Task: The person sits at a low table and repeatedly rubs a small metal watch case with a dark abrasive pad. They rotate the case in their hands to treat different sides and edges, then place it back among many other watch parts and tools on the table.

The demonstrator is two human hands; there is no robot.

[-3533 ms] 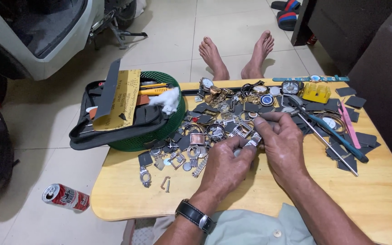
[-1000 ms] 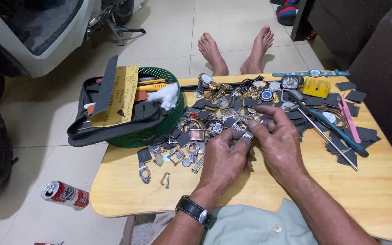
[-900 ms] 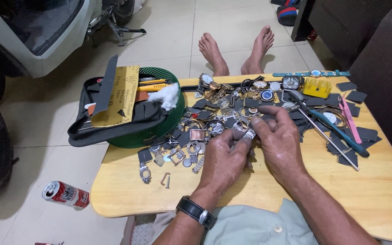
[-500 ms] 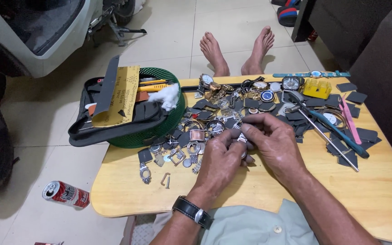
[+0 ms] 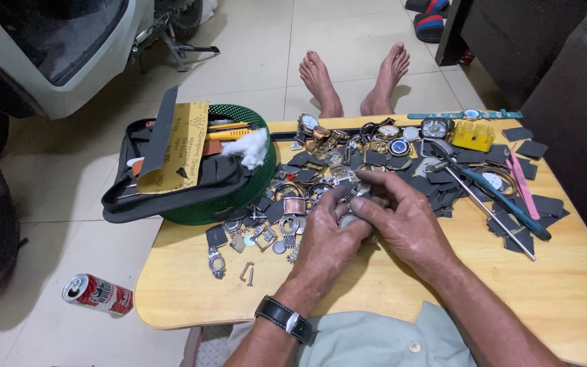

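Watch parts (image 5: 321, 177) litter the wooden table (image 5: 375, 285) on a tiled floor (image 5: 253, 61).

smooth pale wood surface (image 5: 348, 299); shiny metal watch parts (image 5: 287, 221); green plastic basket (image 5: 239, 197); rough yellow sandpaper (image 5: 181, 146).

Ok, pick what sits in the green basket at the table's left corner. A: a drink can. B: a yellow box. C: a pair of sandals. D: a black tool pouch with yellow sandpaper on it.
D: the green basket holds a black pouch with a sheet of yellow sandpaper lying on it.
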